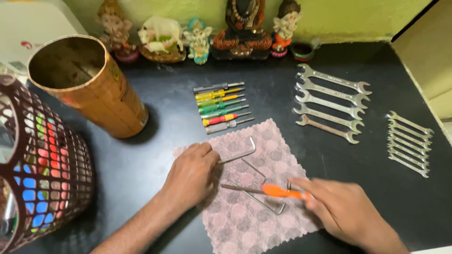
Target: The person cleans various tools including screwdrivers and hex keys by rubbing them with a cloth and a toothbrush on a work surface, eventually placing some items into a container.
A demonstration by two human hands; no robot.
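My left hand (190, 175) is shut on the long arm of a bent metal hex key (240, 154) at the left side of a pink patterned cloth (245, 221). My right hand (341, 211) grips an orange-handled screwdriver (275, 190) by its handle end, the shaft pointing left over the cloth. Two more bent hex keys (261, 200) lie on the cloth under the screwdriver.
A row of several coloured screwdrivers (221, 107) lies behind the cloth. Several large spanners (329, 103) and smaller spanners (408, 143) lie at the right. A brown cylinder (94, 89) and a brown mesh basket (42, 174) stand at the left. Figurines (197, 40) line the back wall.
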